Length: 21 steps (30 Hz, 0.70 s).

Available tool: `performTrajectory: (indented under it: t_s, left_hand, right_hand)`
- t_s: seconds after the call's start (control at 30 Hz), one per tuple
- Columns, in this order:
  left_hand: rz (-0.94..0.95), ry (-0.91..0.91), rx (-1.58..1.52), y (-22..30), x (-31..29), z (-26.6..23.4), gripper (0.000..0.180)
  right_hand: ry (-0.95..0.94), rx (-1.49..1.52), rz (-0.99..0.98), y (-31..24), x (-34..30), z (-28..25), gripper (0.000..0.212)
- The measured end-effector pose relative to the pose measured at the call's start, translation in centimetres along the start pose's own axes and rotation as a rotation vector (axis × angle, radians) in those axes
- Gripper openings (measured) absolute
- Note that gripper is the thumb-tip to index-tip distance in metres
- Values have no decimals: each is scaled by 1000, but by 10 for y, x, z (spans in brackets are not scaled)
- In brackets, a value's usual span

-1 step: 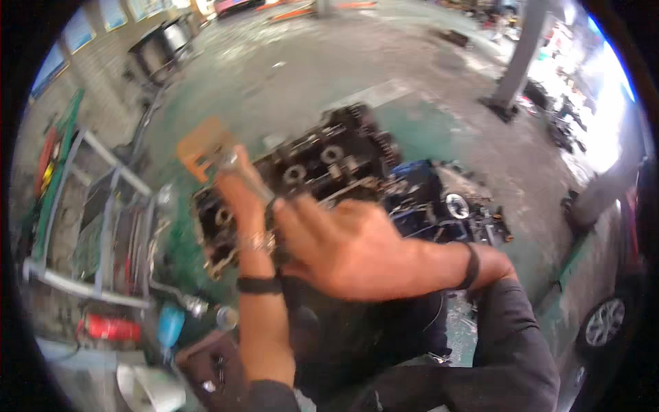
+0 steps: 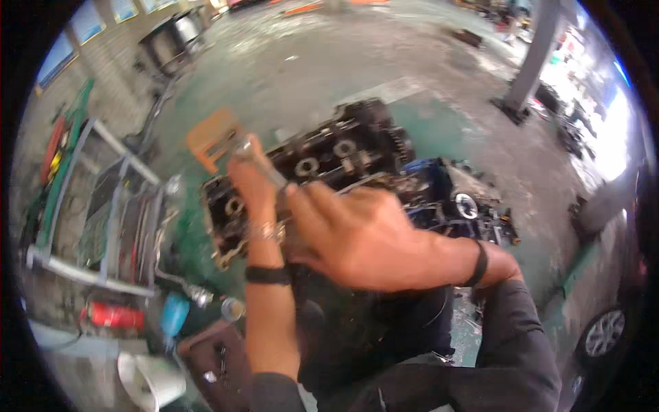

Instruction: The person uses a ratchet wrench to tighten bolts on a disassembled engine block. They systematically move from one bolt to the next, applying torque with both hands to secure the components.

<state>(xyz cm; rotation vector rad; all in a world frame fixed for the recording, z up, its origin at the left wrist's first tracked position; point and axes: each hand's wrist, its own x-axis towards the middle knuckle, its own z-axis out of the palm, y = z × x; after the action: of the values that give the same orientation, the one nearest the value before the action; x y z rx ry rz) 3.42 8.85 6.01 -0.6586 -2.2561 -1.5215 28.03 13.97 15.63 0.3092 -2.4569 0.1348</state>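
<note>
Far left: metal rack (image 2: 103, 226) against the wall, with a red can (image 2: 113, 316), a blue bottle (image 2: 174, 314) and a white funnel (image 2: 151, 381) lower down. Left hand (image 2: 252, 189) raised, clamped round a metal tool (image 2: 257, 159), a wooden stool (image 2: 214, 137) just behind. Right hand (image 2: 360, 237) close beside it, fingers spread, gripping nothing visible. Directly beyond both hands, a dark, greasy engine cylinder head (image 2: 322, 165), partly hidden by them. Underneath, green-painted concrete floor (image 2: 309, 62) of an open workshop; grey pillar (image 2: 534, 58) upper right, car wheel (image 2: 604, 333) far right.
</note>
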Motion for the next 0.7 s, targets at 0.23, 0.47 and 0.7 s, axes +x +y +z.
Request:
performTrajectory:
  t_s: [0.23, 0.47, 0.7]
  left_hand:
    - [-17, -2, -399, 31, -13, -13, 32]
    - [-81, -48, -515, 27, -18, -12, 41]
    - [-40, -115, -381, 29, -18, -14, 36]
  right_hand:
    - [-15, -2, -19, 7, 10, -16, 53]
    - [18, -77, 8, 67, 23, -16, 42]
    - [-13, -224, 111, 159, 104, 64, 30]
